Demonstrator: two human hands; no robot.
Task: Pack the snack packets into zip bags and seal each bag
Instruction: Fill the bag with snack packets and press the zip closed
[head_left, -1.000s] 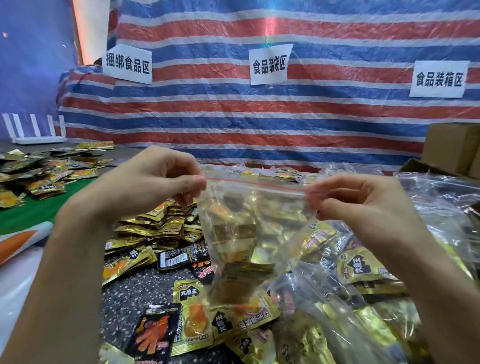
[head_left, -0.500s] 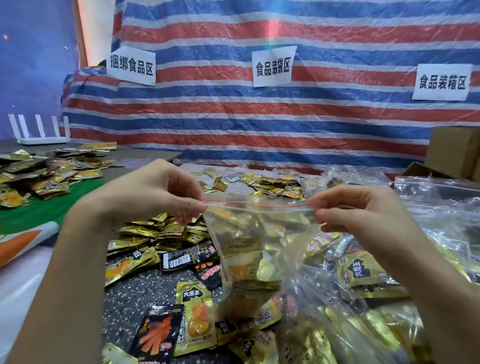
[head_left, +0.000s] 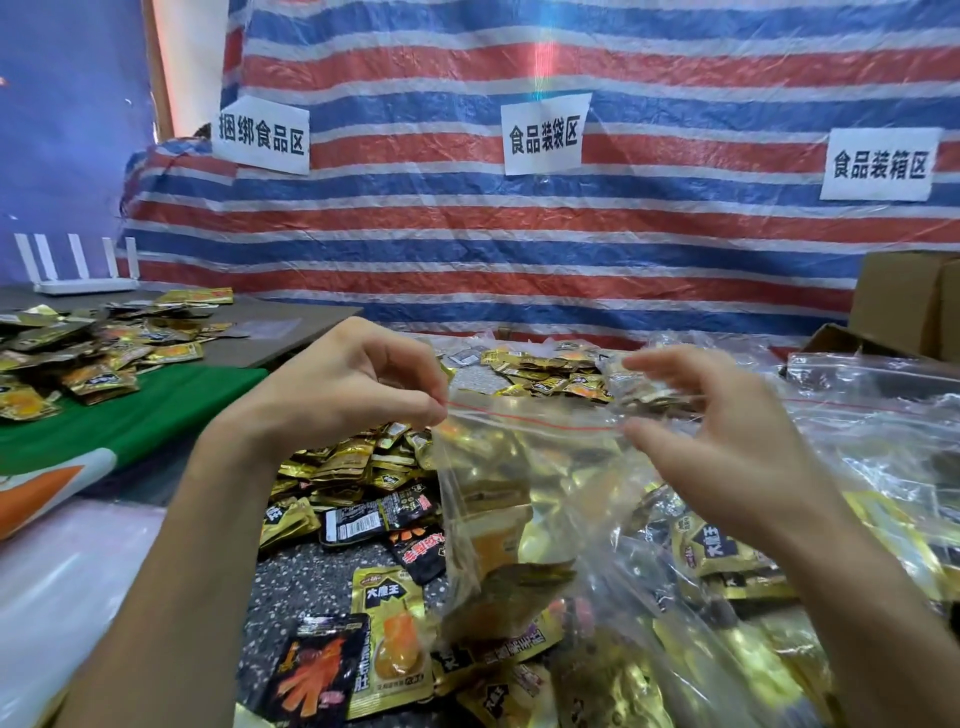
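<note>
A zip bag with gold snack packets inside hangs above the bench, at the centre.
The left hand pinches the bag's top corner at 10 o'clock, on the red zip line. The right hand, at 2 o'clock of the bag, is blurred, its fingers spread; I cannot tell if the thumb touches the bag. Loose packets lie on the bench at 7 o'clock, and a striped tarp hangs at 12 o'clock.
</note>
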